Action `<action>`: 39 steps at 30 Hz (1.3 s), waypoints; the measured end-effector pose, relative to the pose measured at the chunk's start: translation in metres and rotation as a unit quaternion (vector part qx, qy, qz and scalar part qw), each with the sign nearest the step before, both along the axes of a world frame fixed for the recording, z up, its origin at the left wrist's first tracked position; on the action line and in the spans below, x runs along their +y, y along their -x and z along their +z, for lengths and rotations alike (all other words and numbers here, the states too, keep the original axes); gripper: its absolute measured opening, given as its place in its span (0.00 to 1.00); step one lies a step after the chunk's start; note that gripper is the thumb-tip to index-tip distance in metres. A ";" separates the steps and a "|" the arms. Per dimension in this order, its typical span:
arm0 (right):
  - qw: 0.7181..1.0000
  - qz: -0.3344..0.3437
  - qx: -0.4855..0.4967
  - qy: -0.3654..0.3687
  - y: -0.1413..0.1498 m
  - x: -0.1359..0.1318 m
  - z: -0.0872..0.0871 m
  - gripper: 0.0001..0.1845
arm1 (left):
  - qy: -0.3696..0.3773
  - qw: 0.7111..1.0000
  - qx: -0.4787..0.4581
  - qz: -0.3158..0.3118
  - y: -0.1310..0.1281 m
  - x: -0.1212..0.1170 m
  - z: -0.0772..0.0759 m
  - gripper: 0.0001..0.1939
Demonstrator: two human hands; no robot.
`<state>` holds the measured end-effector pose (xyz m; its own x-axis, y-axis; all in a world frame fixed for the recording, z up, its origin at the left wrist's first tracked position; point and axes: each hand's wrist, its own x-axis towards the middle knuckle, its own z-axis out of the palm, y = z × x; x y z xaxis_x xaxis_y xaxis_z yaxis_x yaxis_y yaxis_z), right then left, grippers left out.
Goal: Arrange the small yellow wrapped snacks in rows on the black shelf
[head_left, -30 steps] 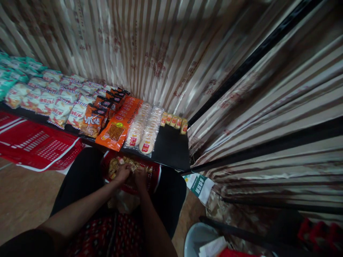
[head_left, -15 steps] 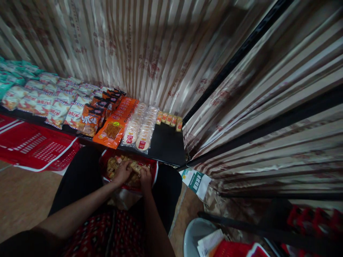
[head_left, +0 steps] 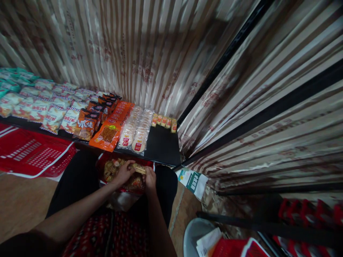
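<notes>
A red basket [head_left: 102,161] full of small yellow-brown snack packets [head_left: 109,170] rests on my lap. My left hand [head_left: 123,173] and my right hand [head_left: 150,177] are both over it, fingers closed on a row of small packets [head_left: 139,168] held between them, just above the heap. Right in front runs a low black shelf [head_left: 163,148] with snacks laid out in rows: a short row of the same small packets [head_left: 164,121] at the back right, clear-wrapped round crackers [head_left: 135,130], flat orange packs [head_left: 108,132] and dark orange bags [head_left: 85,126].
White-and-red snack bags [head_left: 50,110] and green bags [head_left: 10,78] fill the shelf's left part. Stacked red baskets [head_left: 32,153] lie on the floor at left. Striped curtains hang behind and at right. A grey bin [head_left: 198,235] with papers stands at lower right, beside a green-white carton [head_left: 194,180].
My hands have lifted a row of small packets out of the heap and hold it between them; the view has shifted slightly right and down.
</notes>
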<state>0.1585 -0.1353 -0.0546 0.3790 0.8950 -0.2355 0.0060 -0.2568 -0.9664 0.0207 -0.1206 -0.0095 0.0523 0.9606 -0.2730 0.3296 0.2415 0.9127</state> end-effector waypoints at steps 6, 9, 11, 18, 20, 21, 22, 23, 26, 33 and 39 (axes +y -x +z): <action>0.995 -0.007 0.095 0.023 -0.011 -0.002 0.027 0.18 | -0.020 1.000 -0.018 -0.014 -0.011 0.000 0.013 0.16; 0.995 -0.010 0.099 0.017 -0.017 -0.003 0.036 0.22 | -0.011 0.999 -0.041 -0.017 -0.018 0.001 0.018 0.16; 0.995 -0.012 0.094 0.016 -0.022 -0.003 0.042 0.25 | -0.007 0.997 -0.069 -0.016 -0.023 0.001 0.019 0.16; 0.991 -0.034 0.128 0.003 -0.035 -0.002 0.058 0.29 | -0.024 0.990 -0.136 0.003 -0.040 0.001 0.024 0.17; 0.986 -0.047 0.160 0.004 -0.037 0.000 0.059 0.30 | -0.028 0.990 -0.138 0.005 -0.043 0.002 0.027 0.17; 0.982 -0.055 0.182 0.002 -0.038 0.001 0.060 0.31 | -0.026 0.989 -0.143 0.005 -0.044 0.003 0.030 0.17; 0.977 -0.062 0.205 -0.003 -0.038 0.002 0.061 0.31 | -0.021 0.988 -0.151 0.004 -0.045 0.004 0.033 0.17; 0.972 -0.067 0.226 -0.008 -0.039 0.003 0.061 0.30 | -0.013 0.987 -0.160 0.004 -0.047 0.004 0.035 0.17; 0.960 -0.078 0.268 -0.026 -0.041 0.006 0.064 0.26 | 0.013 0.983 -0.184 0.012 -0.051 0.007 0.042 0.17; 0.952 -0.073 0.287 -0.080 -0.044 0.006 0.067 0.18 | 0.068 0.966 -0.246 0.033 -0.060 0.012 0.040 0.12; 0.966 -0.073 0.240 -0.064 -0.045 0.009 0.064 0.15 | 0.143 0.950 -0.271 0.056 -0.066 0.016 0.037 0.02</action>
<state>0.2036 -0.1261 0.0095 0.3778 0.8740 -0.3055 -0.4775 -0.0988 -0.8731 0.0871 -0.1051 0.0275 0.1620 0.8586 -0.4864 -0.2114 0.5117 0.8328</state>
